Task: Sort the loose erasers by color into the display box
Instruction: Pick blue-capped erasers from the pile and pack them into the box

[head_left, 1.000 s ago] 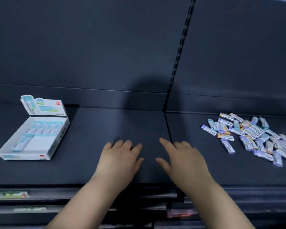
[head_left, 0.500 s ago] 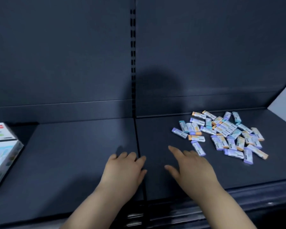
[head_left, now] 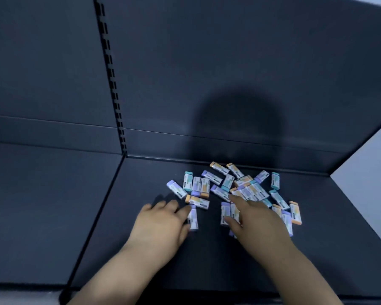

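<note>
Erasers [head_left: 249, 192], light and stiff, heaped at one o'clock: I'd pinch the long sides. Left hand [head_left: 163, 223] and right hand [head_left: 259, 219] are slack-fingered, gripping nothing.

Dark shelf [head_left: 42, 205], slotted upright [head_left: 113, 84] (pale wall [head_left: 374, 177], perhaps, right)

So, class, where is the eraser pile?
In the head view, the eraser pile lies right of centre on the dark shelf, touched by the left hand and right hand.

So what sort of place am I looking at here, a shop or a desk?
Probably a shop's display shelving, not a desk: a dark shelf deck with a slotted upright strip in its back panel, and a pile of small wrapped erasers loose on it.
</note>
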Motion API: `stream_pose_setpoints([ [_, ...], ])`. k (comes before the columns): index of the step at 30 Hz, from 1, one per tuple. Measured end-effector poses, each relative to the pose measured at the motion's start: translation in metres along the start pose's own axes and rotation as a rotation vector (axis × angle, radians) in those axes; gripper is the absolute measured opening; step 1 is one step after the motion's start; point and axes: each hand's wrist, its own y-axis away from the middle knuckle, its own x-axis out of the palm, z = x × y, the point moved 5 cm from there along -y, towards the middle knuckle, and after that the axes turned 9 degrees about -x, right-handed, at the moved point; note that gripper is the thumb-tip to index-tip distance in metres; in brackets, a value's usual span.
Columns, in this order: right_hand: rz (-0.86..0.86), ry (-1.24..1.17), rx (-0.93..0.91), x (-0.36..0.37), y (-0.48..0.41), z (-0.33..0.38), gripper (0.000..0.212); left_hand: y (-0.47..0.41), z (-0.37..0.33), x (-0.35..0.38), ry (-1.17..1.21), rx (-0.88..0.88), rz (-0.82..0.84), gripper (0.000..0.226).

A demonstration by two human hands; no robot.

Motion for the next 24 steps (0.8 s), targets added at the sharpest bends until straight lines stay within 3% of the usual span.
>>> stream_pose_setpoints([
  [17, -0.014, -0.292, 0.205, 0.022, -0.081, -0.055, 0.040, -0.078, 0.033, -0.004, -0.029, -0.187, 0.048, 0.047],
  [24, 0.153, -0.256, 0.214, 0.029, -0.100, -0.067, 0.048, -0.108, 0.026, 0.011, 0.052, -0.135, 0.166, 0.050],
])
